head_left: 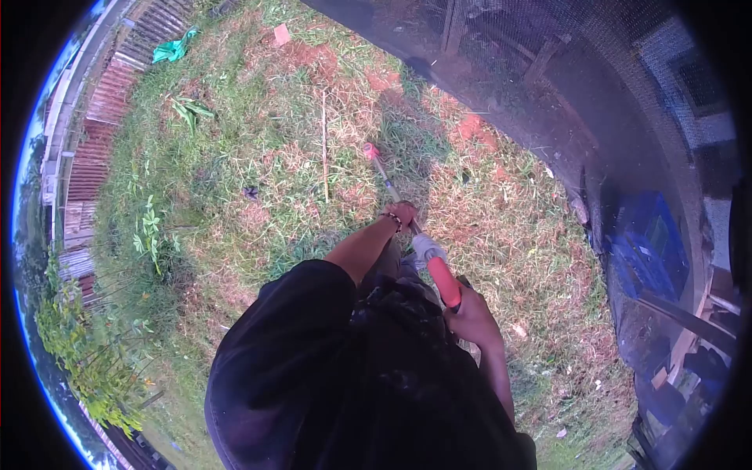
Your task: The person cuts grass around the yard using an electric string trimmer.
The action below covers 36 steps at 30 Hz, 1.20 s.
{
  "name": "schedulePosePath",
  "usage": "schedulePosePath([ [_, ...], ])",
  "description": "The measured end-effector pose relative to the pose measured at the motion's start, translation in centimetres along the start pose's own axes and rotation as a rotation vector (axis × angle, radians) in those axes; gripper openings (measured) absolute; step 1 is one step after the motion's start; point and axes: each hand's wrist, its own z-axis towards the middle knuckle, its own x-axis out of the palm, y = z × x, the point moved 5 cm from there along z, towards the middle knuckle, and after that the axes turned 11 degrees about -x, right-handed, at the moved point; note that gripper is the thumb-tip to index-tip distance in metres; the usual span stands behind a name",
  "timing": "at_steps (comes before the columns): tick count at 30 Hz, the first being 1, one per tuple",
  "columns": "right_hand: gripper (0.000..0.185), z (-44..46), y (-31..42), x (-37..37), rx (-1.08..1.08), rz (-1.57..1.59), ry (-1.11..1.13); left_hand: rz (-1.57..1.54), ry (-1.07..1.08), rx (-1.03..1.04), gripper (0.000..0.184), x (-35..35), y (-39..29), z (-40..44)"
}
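A long grass trimmer [443, 279] with a red and pale grey body slants away from me across the middle of the view. Its thin shaft ends in a small red head [370, 150] low over the grass. My left hand [403, 213], with a beaded bracelet at the wrist, is closed around the shaft partway down. Nearer my body, my right hand [473, 317] grips the rear handle behind the red section. The underside of the head and what it touches are too small to make out.
Patchy cut grass [274, 196] covers the ground. A thin stick [324, 145] lies left of the trimmer head. A green cloth [174, 47] is near the rusty metal fence [94, 157]. Dark netting [517, 86] and a blue crate [650, 247] stand at right; leafy plants [86, 345] at left.
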Motion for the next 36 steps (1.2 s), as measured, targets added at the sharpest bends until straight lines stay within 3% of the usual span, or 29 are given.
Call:
schedulePosePath([
  [3, 0.035, 0.5, 1.8, -0.8, -0.038, 0.107, 0.146, 0.076, 0.006, 0.073, 0.034, -0.4, 3.0, -4.5],
  [5, 0.031, 0.5, 0.9, -1.3, 0.003, 0.197, 0.243, -0.049, -0.063, 0.086, 0.033, 1.2, 5.2, -6.8],
  [8, 0.023, 1.3, 3.4, -2.5, -0.048, 0.12, 0.32, 0.023, 0.034, 0.129, 0.033, 4.5, 7.8, -8.2],
  [12, 0.02, 2.7, 5.1, -2.2, -0.039, 0.112, 0.367, 0.017, 0.047, 0.197, 0.032, 2.3, 9.1, -10.8],
  [15, 0.021, 2.9, 6.1, -1.8, -0.034, 0.143, 0.339, -0.153, -0.003, 0.229, 0.024, 0.7, 9.2, -9.6],
  [18, 0.025, 3.5, 7.4, -1.2, -0.073, 0.056, 0.152, -0.019, 0.005, 0.191, 0.028, -2.1, 8.0, -6.4],
  [24, 0.033, 6.5, 11.6, 0.5, -0.015, -0.086, -0.104, -0.078, -0.084, 0.201, 0.028, -8.2, 5.6, 0.3],
  [28, 0.032, 8.9, 11.8, 3.2, -0.035, -0.285, -0.224, 0.049, -0.008, 0.23, 0.029, -9.5, 5.0, 4.2],
  [32, 0.03, 10.1, 12.5, 3.7, 0.062, -0.146, -0.19, 0.081, -0.062, 0.294, 0.03, -10.1, 6.3, 5.9],
  [36, 0.028, 10.8, 12.7, 4.2, 0.052, -0.076, -0.141, 0.075, -0.115, 0.23, 0.028, -9.8, 9.4, 4.0],
])
